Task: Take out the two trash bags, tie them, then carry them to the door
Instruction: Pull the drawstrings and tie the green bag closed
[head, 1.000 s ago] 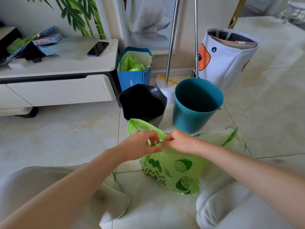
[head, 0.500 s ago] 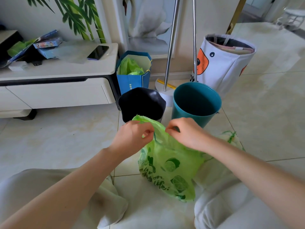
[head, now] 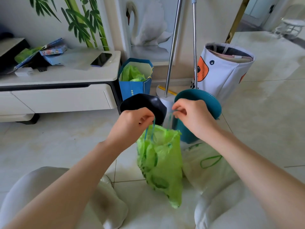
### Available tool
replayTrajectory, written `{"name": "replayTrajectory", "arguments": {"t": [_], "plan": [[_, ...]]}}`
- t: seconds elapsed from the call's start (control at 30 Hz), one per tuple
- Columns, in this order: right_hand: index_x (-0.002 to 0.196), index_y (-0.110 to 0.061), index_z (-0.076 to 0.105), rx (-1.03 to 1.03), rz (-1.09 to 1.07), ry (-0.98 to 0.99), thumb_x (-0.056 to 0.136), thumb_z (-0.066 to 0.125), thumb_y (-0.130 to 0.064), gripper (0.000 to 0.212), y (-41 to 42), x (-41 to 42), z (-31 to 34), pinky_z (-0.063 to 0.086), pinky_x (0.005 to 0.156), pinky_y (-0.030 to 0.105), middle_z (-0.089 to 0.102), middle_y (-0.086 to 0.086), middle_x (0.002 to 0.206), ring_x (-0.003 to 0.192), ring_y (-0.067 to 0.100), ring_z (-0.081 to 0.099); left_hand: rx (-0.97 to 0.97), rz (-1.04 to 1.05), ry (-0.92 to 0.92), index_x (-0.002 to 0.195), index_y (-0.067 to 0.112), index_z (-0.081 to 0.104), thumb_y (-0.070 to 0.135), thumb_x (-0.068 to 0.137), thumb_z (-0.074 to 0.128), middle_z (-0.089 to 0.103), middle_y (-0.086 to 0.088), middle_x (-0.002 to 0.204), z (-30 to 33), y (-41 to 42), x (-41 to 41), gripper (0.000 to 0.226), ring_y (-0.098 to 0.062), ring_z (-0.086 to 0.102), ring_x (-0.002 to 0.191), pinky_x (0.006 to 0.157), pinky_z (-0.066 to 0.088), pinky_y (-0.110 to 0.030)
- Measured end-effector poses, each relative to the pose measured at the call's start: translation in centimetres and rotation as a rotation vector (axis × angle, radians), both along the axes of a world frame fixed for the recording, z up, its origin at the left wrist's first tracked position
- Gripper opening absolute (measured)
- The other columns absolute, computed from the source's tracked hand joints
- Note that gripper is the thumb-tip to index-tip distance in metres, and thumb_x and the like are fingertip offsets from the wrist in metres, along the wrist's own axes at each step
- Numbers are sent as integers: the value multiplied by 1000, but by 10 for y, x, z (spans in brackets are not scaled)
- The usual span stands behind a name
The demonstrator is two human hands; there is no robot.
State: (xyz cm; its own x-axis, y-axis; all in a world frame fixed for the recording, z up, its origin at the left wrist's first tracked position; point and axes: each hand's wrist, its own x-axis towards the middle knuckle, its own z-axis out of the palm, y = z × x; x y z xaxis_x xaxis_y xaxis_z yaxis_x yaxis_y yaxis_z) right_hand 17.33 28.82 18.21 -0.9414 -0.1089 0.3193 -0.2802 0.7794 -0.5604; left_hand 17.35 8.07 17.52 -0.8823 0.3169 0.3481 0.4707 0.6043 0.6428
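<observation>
The lime-print green trash bag (head: 160, 164) hung upright between the knees, long axis vertical, directly below both hands. The left hand (head: 132, 124) pinched one blue-green drawstring loop (head: 149, 129) shut between its fingers; the right hand (head: 194, 117) pinched the opposite loop, the two held apart above the gathered mouth. The white trash bag (head: 208, 164) lay just right of it, nearer the right hand (its drawstring slack). Print on the green bag was blurred; the blue paper bag (head: 135, 86) bore small unreadable characters.
</observation>
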Motion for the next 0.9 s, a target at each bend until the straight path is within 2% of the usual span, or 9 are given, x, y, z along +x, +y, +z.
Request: {"name": "replayTrajectory", "arguments": {"t": [0.13, 0.23, 0.33, 0.37, 0.47, 0.57, 0.63, 0.77, 0.9], "plan": [[88, -11, 67, -188, -14, 174, 87, 64, -11, 3, -5, 4, 11, 56, 71, 29, 73, -2, 73, 66, 8, 68, 206, 79, 83, 88, 7, 70, 7, 88, 62, 70, 2, 75, 12, 6, 0, 7, -5, 64, 72, 66, 45, -7], [81, -18, 58, -279, -32, 24, 91, 58, -12, 11, -7, 3, 8, 58, 71, 43, 72, -3, 66, 64, 14, 70, 175, 56, 52, 88, 9, 71, 7, 87, 64, 71, 0, 75, 12, 5, -2, 7, -5, 65, 73, 65, 43, -5], [82, -23, 55, -406, 19, -156, 92, 55, -19, 12, -15, 5, 4, 57, 68, 51, 74, 1, 72, 69, 26, 71, 153, -10, 93, 88, 10, 72, 7, 85, 66, 70, -1, 79, 11, 11, 0, 7, -7, 64, 74, 70, 48, -12], [84, -22, 56, -428, 50, -195, 93, 55, -20, 9, -18, 6, 5, 58, 68, 47, 73, 3, 73, 68, 23, 71, 150, -28, 123, 87, 10, 72, 8, 85, 66, 69, -1, 79, 11, 13, 1, 7, -9, 63, 73, 71, 49, -16], [90, -11, 57, -538, 132, -319, 95, 53, -11, 7, -24, 10, 12, 54, 62, 21, 70, 4, 69, 61, 6, 67, 147, -33, 167, 86, 12, 72, 10, 84, 67, 65, 1, 79, 11, 18, -1, 6, -11, 59, 71, 69, 48, -21], [93, -7, 60, -601, 118, -417, 94, 52, -3, 8, -24, 12, 17, 53, 59, 17, 70, 4, 66, 56, 5, 66, 170, 6, 109, 82, 16, 71, 14, 82, 69, 63, 5, 79, 7, 20, -4, 3, -11, 57, 68, 66, 47, -19], [92, -7, 62, -589, 94, -456, 91, 51, 0, 13, -21, 12, 17, 52, 58, 17, 70, 7, 67, 56, 6, 65, 169, 35, 31, 79, 19, 70, 15, 81, 71, 63, 8, 77, 1, 21, -4, 5, -11, 58, 68, 66, 49, -23], [92, -19, 65, -366, 93, -434, 85, 55, -8, 16, -15, 10, 13, 55, 72, 31, 72, 0, 68, 63, 7, 65, 201, 68, -49, 78, 17, 71, 13, 81, 72, 67, 5, 77, -8, 22, -4, 5, -14, 62, 71, 70, 53, -34], [90, -29, 64, -201, 94, -409, 81, 68, -23, 12, -14, 13, 12, 43, 54, 16, 65, -1, 66, 50, 0, 49, 179, 36, 2, 80, 13, 71, 11, 82, 71, 64, 6, 79, -12, 23, -2, 3, -12, 60, 71, 68, 51, -28]]}}
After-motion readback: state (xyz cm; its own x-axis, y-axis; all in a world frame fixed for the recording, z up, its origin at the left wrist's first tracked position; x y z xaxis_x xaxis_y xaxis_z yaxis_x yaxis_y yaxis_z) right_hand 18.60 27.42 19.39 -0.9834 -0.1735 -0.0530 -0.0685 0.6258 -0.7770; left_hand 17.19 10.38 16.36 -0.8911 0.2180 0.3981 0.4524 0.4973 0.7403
